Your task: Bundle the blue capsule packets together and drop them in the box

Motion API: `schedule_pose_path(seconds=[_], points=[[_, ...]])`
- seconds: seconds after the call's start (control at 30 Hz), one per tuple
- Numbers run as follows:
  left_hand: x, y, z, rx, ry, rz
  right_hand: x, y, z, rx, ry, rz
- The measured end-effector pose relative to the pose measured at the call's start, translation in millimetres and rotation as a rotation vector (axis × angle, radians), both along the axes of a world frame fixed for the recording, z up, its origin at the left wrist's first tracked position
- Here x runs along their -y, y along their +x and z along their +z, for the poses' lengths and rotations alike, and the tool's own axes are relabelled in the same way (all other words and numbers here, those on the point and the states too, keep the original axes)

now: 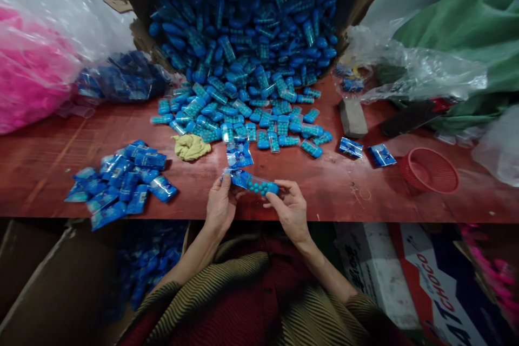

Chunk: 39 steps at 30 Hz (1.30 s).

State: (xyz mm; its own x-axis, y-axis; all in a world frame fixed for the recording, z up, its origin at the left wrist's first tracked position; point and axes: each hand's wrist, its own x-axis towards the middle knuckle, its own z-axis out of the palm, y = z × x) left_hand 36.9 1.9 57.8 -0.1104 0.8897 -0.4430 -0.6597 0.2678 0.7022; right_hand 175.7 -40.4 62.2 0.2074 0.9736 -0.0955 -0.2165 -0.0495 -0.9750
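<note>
My left hand (221, 199) pinches a blue printed plastic sleeve (240, 177) above the table's front edge. In my right hand (290, 206) is a clear tube of blue balls (261, 186), gripped at its blue capped end. The tube's other end meets the sleeve; whether it sits inside, I cannot tell. Just beyond my hands lies a flat blue wrapper (239, 155). A large heap of similar ball-filled tubes (227, 102) spreads out behind it. Left of my hands is a pile of blue wrapped packs (125, 178).
The heap spills from a big cardboard box (367, 0). A yellow cloth (190, 147) lies left of centre on the red table (316, 194). To the right are a grey block (352, 118), a red basket (430, 170) and a dark-handled tool (407, 119). Pink items in plastic (34, 70) stand left.
</note>
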Motion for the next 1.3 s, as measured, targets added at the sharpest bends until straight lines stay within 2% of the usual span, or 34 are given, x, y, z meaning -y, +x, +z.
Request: schedule_pose_path(seconds=[0.23,0.33,0.4,0.5,0.6,0.77,0.93,1.2,1.3], points=[[0.5,2.0,3.1,-0.122,0.032,0.022,-3.3,-0.1,2.7,-0.08,-0.061,0.032],[2.3,6.9,1.6,-0.134,0.025,0.026,-5.3,-3.5,-4.2,-0.12,-0.11,0.059],[3.2,10.2,0.5,-0.064,-0.001,-0.011,-5.5,-6.9,-12.8,-0.034,-0.101,0.028],[3.7,12.3,-0.1,0.048,-0.043,-0.076,-3.6,-11.2,-23.1,0.2,0.002,-0.05],[3.2,9.9,0.4,0.047,-0.065,-0.097,-1.3,-13.1,-23.1,0.29,0.071,-0.04],[1.3,0.5,1.9,0.043,-0.113,-0.223,-5.2,-10.0,-14.9,-0.031,-0.092,0.142],[-2.3,-4.3,2.1,0.116,-0.074,-0.394,-13.8,-5.3,-17.8,-0.308,-0.187,0.221],[-1.5,-2.7,3.2,0.187,-0.034,-0.469,-21.8,2.1,-9.0,-0.173,-0.077,0.284],[0.1,-4.1,5.0,0.204,-0.015,-0.518,-24.2,8.0,-11.1,-0.147,-0.049,0.365]])
